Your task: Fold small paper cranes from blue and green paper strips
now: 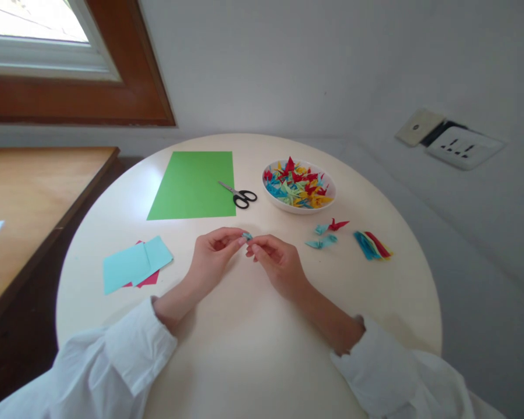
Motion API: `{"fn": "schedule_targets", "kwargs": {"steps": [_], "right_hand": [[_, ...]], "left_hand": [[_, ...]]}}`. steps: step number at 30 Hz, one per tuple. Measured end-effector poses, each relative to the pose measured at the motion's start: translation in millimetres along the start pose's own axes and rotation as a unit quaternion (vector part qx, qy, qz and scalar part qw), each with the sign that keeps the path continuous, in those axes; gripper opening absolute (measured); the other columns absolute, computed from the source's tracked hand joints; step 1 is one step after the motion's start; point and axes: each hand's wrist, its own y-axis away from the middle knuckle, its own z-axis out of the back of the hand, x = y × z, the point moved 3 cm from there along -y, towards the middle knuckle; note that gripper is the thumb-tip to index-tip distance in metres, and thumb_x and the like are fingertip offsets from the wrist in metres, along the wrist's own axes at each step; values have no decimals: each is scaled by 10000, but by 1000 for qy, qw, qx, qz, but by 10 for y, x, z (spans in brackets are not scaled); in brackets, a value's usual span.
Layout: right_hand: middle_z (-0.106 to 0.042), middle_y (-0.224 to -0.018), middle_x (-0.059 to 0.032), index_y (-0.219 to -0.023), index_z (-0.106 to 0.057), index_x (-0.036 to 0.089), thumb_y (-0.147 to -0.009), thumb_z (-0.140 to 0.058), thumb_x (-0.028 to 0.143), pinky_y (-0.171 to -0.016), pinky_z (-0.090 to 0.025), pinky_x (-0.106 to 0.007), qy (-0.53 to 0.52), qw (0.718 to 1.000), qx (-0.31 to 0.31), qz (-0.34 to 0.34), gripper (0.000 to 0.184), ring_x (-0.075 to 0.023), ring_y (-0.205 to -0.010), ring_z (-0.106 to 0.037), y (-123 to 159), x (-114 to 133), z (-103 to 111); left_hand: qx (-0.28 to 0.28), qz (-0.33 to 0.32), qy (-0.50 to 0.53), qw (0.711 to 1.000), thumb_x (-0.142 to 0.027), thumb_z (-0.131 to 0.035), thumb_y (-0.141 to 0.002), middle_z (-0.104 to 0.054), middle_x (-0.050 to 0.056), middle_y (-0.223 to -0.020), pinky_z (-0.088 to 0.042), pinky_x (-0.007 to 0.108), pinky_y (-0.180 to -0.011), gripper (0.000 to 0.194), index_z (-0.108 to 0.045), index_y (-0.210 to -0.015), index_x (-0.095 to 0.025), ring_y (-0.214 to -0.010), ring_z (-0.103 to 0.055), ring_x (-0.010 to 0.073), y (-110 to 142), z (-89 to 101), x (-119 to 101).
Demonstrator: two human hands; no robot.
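Observation:
Between my fingertips is a small light-blue folded paper, mostly covered by the fingers. My left hand pinches it from the left, thumb against forefinger. From the other side my right hand closes on it too, its fingers curled. Just right of my hands lie a light-blue paper crane and a red paper crane, with another small light-blue folded piece beside them. To the left, light-blue paper squares overlap red paper.
A white bowl full of colourful paper cranes stands at the back right. Black-handled scissors rest partly on a green sheet. A fan of coloured paper strips lies at the right of the round table. Wall sockets are at right.

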Motion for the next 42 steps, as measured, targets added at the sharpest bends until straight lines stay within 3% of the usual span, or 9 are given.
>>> {"fn": "schedule_targets", "kwargs": {"steps": [13,30,42], "right_hand": [[-679,-730,-29,-773,-648,173,-782,-564,351,-650,-519,-283,-16,1000,-13,-21,197,-145,-699,-619,-26,-26,11],[-649,-682,-17,-709,-630,174,-768,-559,327,-633,-488,-271,7,999,-28,-15,179,-132,-638,-581,-43,-37,29],[-650,-679,-7,-725,-618,181,-707,-634,321,-655,-496,-275,-43,998,-39,-26,142,-130,-644,-589,-46,-41,21]], "left_hand": [[44,-41,3,998,-297,-689,-720,-699,44,-804,-491,246,-675,149,-699,-760,-153,-736,-620,144,18,-31,-69],[51,-51,-10,997,-262,-709,-675,-670,50,-786,-493,270,-691,115,-691,-697,-150,-742,-611,156,40,-69,-156],[56,-76,-42,995,-258,-691,-697,-673,67,-810,-501,270,-694,105,-699,-713,-154,-770,-621,167,50,-61,-180]]}}
